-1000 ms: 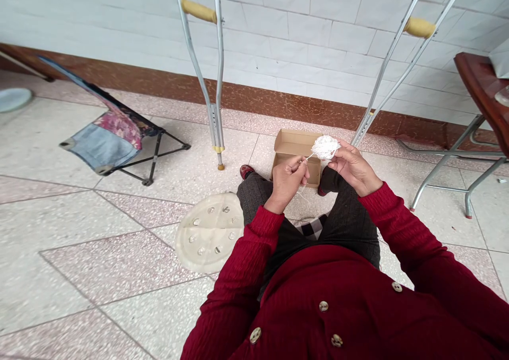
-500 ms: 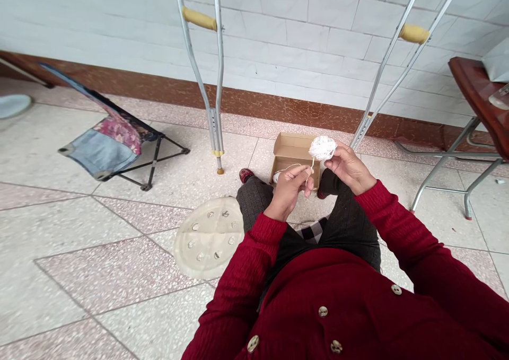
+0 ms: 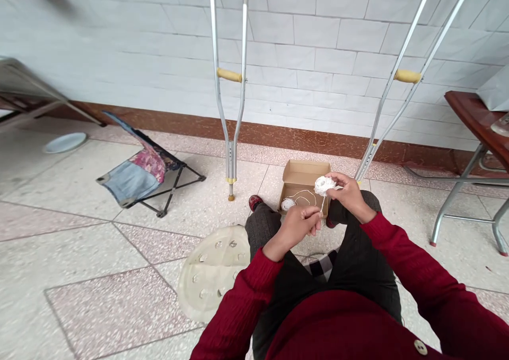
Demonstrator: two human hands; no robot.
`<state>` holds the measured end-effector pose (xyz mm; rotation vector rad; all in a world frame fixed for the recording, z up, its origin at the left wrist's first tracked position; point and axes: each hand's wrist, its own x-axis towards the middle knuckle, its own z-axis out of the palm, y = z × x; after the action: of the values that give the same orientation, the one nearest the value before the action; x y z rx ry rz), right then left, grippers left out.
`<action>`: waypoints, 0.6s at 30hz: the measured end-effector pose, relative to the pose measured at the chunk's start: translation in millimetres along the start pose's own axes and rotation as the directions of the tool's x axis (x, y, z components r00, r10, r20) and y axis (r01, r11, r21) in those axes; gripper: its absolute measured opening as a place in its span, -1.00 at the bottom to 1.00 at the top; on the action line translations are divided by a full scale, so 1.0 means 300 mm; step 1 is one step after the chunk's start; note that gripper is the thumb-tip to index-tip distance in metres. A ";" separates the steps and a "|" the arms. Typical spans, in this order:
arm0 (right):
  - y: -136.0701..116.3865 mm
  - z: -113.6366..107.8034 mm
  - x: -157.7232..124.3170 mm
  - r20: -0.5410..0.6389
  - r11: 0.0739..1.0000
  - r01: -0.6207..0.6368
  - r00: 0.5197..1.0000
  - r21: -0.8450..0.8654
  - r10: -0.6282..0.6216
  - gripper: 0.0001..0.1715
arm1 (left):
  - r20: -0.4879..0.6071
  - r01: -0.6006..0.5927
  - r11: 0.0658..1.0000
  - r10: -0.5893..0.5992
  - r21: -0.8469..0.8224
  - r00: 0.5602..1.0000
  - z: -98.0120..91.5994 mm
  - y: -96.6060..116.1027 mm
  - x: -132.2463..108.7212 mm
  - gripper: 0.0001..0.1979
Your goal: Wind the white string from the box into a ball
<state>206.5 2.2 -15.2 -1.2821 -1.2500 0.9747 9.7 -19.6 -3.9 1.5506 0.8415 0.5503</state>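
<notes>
I sit above a tiled floor with both arms in red sleeves. My right hand [image 3: 350, 193] holds a white ball of thread [image 3: 324, 185] at its fingertips, above my knees. My left hand [image 3: 301, 224] is closed in a pinch on the white thread [image 3: 321, 207] that hangs down from the ball. More thread loops from there to a small white spool [image 3: 287, 204] lying at the open cardboard box [image 3: 306, 174], which stands on the floor just beyond my feet.
A round pale tray [image 3: 212, 272] with several small objects lies on the floor at my left. Two metal crutches [image 3: 230, 111] [image 3: 392, 92] lean on the white tiled wall. A folded fabric stool [image 3: 143, 172] stands left, a red table [image 3: 477, 121] with metal legs right, a plate [image 3: 64, 142] far left.
My left hand has drawn down and away from the ball, pulling thread out. The view has tilted up, showing more wall, and the small spool by the box has come into sight.
</notes>
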 end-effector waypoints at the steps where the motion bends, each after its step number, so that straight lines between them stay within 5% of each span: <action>1: 0.021 0.002 -0.003 -0.008 0.994 0.040 0.999 -0.105 -0.041 -0.54 | 0.014 -0.032 0.994 0.030 0.105 0.999 -0.010 0.009 -0.002 -0.66; 4: 0.076 0.010 -0.042 0.058 0.944 0.071 0.997 -0.322 -0.055 -0.55 | 0.016 -0.115 0.920 0.117 0.375 0.993 -0.046 0.031 0.015 -0.73; 8: 0.096 0.026 -0.137 0.265 0.989 -0.035 0.962 -0.143 0.072 -0.53 | -0.006 -0.193 0.793 0.241 0.578 0.971 -0.088 0.040 0.064 -0.79; 13: 0.013 0.011 -0.224 0.427 0.891 -0.353 0.879 0.285 0.212 -0.55 | -0.022 -0.189 0.899 0.215 0.396 0.976 -0.065 -0.032 0.100 -0.71; 18: -0.047 -0.030 -0.179 0.300 0.808 -0.419 0.901 0.415 0.313 -0.57 | -0.060 -0.024 0.989 0.033 0.143 0.998 0.041 -0.152 0.078 -0.71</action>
<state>206.8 -53.3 -6.2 -1.0583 -0.8463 1.6311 24.3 -8.8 -53.1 1.6844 0.9240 0.5719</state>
